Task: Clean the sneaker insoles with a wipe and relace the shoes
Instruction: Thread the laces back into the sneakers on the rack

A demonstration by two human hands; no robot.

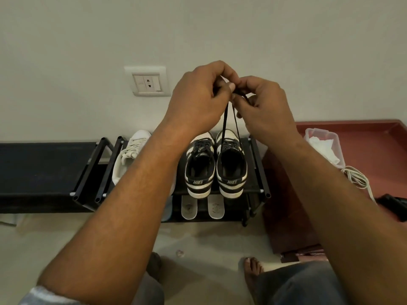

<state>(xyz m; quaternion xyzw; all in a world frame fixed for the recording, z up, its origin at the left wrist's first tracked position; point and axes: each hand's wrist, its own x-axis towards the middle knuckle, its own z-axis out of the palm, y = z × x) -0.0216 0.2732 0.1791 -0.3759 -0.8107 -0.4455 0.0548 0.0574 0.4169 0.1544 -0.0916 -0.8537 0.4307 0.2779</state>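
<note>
— How was the grip?
— Both pinching. The left hand [198, 100] and right hand [264, 106] held the black lace [225, 122] ends, fingertips meeting above the right-hand Nike sneaker [231, 168] on the shoe rack [262, 164].
— How to do it well?
— Keep both strands evenly taut before knotting, I'd judge. The fingers hid whether any loop had formed. The insoles [189, 208] lay on the shelf below.

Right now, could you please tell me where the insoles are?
In the head view, centre-frame, the pale insoles lie side by side on the lower shelf of the black shoe rack, just below the heels of the black-and-white sneakers.
</note>
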